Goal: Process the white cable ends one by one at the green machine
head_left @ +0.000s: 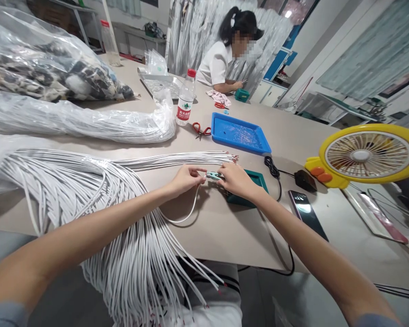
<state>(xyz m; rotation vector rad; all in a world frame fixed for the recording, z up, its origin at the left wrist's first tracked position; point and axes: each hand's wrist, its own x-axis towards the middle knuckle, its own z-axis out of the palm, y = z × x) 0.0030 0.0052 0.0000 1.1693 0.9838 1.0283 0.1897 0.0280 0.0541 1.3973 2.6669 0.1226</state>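
Hands meet in the middle of the surface (225, 236) here. Our left hand (186, 178) is pinched shut on the end of one white cable (187, 213), which loops down and back toward us, and our right hand (236, 179) is closed around a small teal-and-metal part (214, 175) that sits just at the edge of the green fixture (255, 181). The cable tip and the little part are touching or very nearly so (too small for us to tell which).

We'd say the step in hand is mating that cable end with the part. By our guess the next move calls for a steady, straight push with the tip lined up, since the wire ends look fine and bendy.

Just beyond the hands lies the big cable bundle (129, 218), its red-tipped ends fanned out near the fixture and the rest spilling off the front edge. Farther back are a blue tray (240, 135), red snips (201, 130) and a water bottle (186, 97); a yellow fan (364, 156) and a phone (306, 213) sit to the right. Another person (221, 59) works at the far end.
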